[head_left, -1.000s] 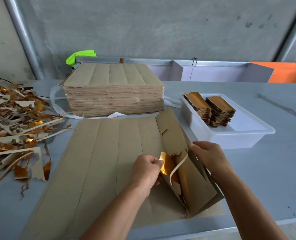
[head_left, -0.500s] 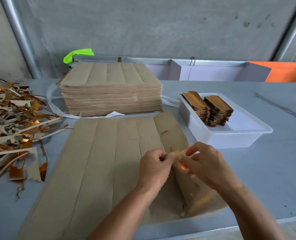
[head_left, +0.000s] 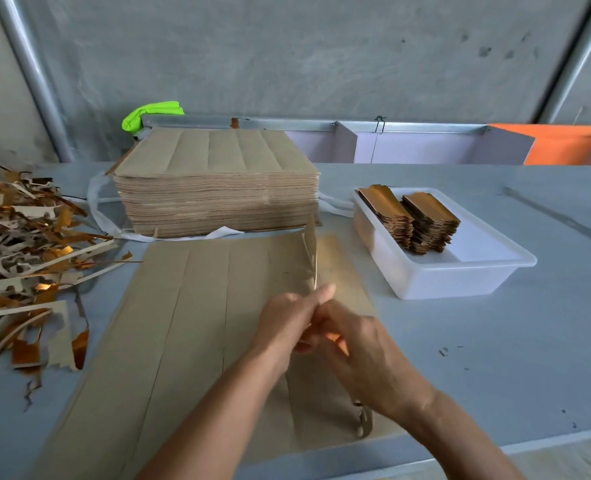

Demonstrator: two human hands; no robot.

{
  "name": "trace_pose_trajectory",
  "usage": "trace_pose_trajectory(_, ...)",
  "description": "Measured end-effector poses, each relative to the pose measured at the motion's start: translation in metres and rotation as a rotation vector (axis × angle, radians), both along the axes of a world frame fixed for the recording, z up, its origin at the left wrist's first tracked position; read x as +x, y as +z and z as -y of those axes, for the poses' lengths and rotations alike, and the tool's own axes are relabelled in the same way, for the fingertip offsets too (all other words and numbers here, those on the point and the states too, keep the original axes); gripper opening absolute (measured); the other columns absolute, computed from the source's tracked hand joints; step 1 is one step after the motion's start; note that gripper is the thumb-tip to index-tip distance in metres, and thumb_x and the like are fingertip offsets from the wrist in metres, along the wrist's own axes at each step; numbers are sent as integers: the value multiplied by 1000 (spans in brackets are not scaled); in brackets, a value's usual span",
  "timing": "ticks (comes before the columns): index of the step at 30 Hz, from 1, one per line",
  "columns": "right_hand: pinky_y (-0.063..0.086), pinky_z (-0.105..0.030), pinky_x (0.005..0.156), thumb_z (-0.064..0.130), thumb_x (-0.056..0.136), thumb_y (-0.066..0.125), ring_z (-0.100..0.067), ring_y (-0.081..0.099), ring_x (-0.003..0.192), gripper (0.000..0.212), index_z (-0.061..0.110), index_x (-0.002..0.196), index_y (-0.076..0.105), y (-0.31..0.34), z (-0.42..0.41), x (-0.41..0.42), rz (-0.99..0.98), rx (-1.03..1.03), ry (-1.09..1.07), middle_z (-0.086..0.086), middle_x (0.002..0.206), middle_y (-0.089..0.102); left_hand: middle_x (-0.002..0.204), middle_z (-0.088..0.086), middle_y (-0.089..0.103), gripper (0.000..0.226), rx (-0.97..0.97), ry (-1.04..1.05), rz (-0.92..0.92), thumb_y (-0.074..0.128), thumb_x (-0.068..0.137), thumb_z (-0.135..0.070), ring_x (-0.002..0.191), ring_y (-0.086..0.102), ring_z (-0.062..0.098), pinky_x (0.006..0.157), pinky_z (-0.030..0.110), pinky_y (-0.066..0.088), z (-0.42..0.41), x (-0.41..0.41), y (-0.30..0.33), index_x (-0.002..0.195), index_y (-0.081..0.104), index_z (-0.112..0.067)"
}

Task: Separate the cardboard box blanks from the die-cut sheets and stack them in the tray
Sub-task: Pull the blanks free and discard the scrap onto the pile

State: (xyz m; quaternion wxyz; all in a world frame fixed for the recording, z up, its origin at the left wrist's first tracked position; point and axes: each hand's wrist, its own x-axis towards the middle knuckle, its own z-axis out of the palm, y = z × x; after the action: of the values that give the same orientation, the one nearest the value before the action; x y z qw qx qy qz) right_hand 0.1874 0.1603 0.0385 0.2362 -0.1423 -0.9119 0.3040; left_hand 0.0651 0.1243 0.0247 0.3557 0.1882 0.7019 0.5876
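Low in the middle of the frame, left hand (head_left: 288, 327) and right hand (head_left: 359, 355) meeting, fingers of both curled and pinching a raised cardboard strip (head_left: 310, 258) that stands on edge from the fingers up toward the centre of the frame. Beneath them, lying flat on the grey table (head_left: 512, 341), a die-cut sheet (head_left: 169, 323) with long parallel cuts, spread from lower left to centre; a second brown sheet edge showing just right of the strip. Behind it, upper centre, a tall stack of sheets (head_left: 217, 199) with white strapping (head_left: 96, 202) looped round its left side and trailing out under its front. To the right of the stack, centre right of the frame, a white plastic tray (head_left: 460, 275) holding two leaning stacks of box blanks (head_left: 415, 220), gold faces up, packed into its far left corner. At the left edge, a loose heap of scrap trimmings (head_left: 20, 254), brown, white and gold, reaching close to the flat sheet. At the back, upper left, a bright green object (head_left: 148, 114) beside a metal rail (head_left: 287, 124); far upper right, an orange panel (head_left: 571, 143) against the grey wall.
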Motion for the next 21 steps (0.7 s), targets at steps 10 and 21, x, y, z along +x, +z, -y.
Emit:
trace_pose_trajectory(10, 47, -17, 77, 25, 96, 52, -12, 59, 100, 7, 26, 102, 55, -16, -29, 4, 52, -229, -376, 9, 107, 58, 78, 5, 65, 23, -82, -69, -114, 58, 93, -29, 69, 62, 15, 47, 19, 44, 14, -14, -10, 79, 64, -12)
trace_pose_trajectory(21, 47, -16, 77, 44, 87, 61, -10, 49, 107, 44, 25, 126, 54, -33, -27, -2, 309, -25, -348, 5, 135, 47, 76, 8, 55, 21, 2, -55, -94, 49, 96, -16, 72, 51, 20, 68, 32, 42, 15, -6, -8, 78, 57, -15)
